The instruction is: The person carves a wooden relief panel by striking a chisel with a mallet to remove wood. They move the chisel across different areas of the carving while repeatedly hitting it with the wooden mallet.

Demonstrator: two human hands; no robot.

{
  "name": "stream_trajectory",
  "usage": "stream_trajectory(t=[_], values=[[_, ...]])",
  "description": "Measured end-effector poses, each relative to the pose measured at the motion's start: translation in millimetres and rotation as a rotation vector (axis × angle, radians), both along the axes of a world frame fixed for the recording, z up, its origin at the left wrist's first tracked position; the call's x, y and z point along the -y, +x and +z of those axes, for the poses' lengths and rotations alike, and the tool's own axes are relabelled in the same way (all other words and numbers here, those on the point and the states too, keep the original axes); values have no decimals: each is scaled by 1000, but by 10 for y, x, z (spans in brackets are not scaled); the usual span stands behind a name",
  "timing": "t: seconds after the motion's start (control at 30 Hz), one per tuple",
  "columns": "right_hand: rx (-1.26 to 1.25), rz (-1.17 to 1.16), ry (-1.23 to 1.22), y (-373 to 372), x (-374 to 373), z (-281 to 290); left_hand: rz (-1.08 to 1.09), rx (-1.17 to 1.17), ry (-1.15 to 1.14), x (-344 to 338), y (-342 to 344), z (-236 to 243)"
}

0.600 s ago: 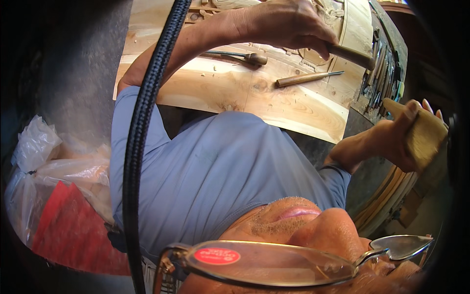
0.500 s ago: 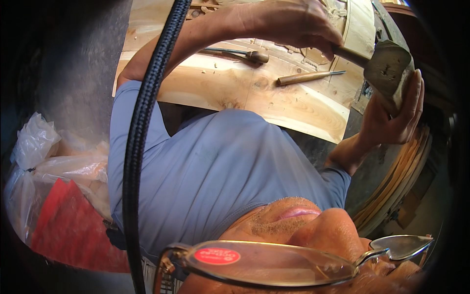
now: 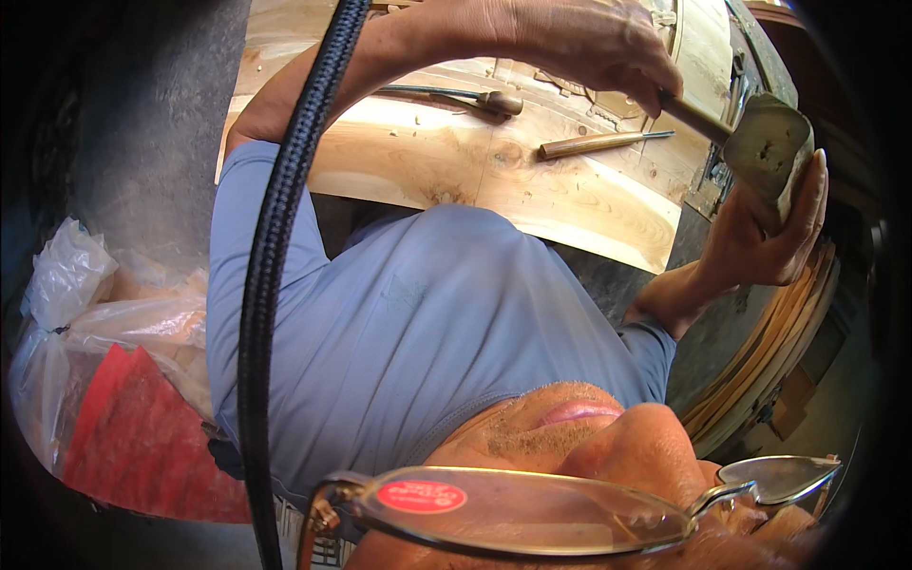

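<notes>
A worn wooden mallet [image 3: 765, 142] is held between both hands beyond the right side of the work board. My left hand [image 3: 603, 52] is closed round its handle, reaching across the board from the left. Against the side and lower end of the mallet's head lies my right hand [image 3: 784, 233], cupping it with the fingers stretched along the wood. Below my left hand, a carving chisel [image 3: 594, 144] with a wooden handle rests on the pale wooden board [image 3: 427, 171]. Farther left lies a second carving tool [image 3: 499, 103], with a rounded wooden handle and long dark shank.
Carved relief [image 3: 570, 84] covers the board's far part, with a few wood chips about. More tools [image 3: 736, 81] lie past its right edge. A stack of curved wooden strips [image 3: 765, 351] stands at right. Plastic bags [image 3: 71, 275] and a red sheet [image 3: 142, 432] are at left.
The mallet has shifted a little right and toward me, and its head has turned slightly. Both hands have moved with it. The chisels stay on the board.
</notes>
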State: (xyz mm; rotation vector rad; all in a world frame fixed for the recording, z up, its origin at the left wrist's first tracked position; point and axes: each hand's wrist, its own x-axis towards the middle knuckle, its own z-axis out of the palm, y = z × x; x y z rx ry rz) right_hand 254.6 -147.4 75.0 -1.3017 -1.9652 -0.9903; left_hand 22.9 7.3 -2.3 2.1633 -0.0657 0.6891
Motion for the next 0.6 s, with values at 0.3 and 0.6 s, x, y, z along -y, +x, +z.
stream_trajectory(t=[0.3,0.6], values=[[-41,-7,91,-93,56,-64,-98,24,-46,73,57,-10],[-145,-22,77,-149,286,-119,-183,-14,-17,49,102,-29]])
